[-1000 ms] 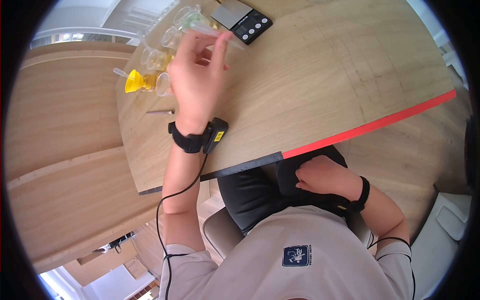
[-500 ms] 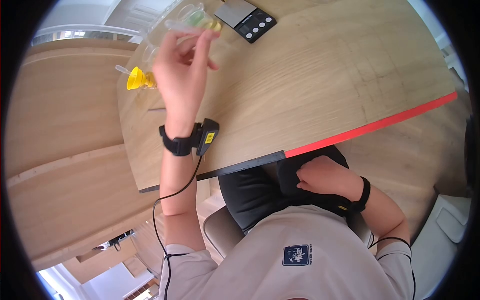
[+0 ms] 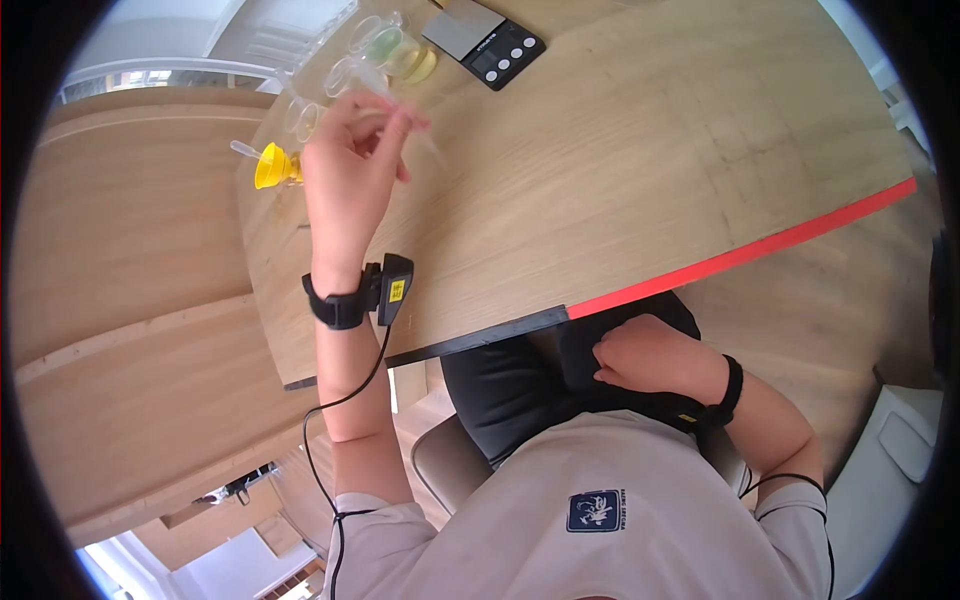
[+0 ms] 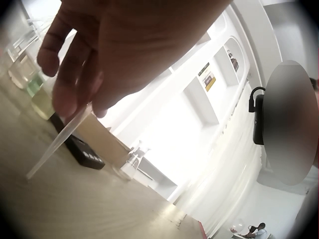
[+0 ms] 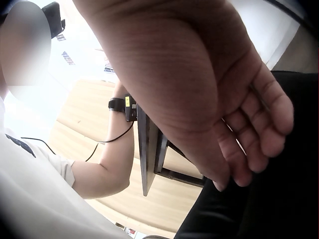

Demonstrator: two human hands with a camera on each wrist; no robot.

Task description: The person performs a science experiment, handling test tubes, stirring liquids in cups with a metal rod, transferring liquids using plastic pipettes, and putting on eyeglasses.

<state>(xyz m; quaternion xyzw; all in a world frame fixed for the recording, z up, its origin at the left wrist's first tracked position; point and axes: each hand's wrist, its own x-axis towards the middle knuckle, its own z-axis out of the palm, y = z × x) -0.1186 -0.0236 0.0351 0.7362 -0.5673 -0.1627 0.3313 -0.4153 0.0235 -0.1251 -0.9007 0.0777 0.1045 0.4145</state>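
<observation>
Above the table's left part, the left hand (image 3: pixel 350 185) pinches a clear plastic pipette (image 4: pixel 59 140) between thumb and fingers; its thin end slants down over the tabletop in the left wrist view. Just beyond the fingers are a cup with yellowish liquid (image 3: pixel 420 64) and one with green liquid (image 3: pixel 384 44). The right hand (image 3: pixel 650 355) rests on the lap, holding nothing, its fingers loosely curled in the right wrist view.
Past the left hand lies a black scale (image 3: pixel 505 58) with a silver plate. Several clear cups (image 3: pixel 309 122) line the far left edge, near a yellow funnel (image 3: pixel 270 166) and another pipette (image 3: pixel 244 149). Red tape (image 3: pixel 740 252) marks the table's near edge.
The left hand has moved left and back toward the body with the pipette, uncovering the cup with yellowish liquid. The right hand stays on the lap.
</observation>
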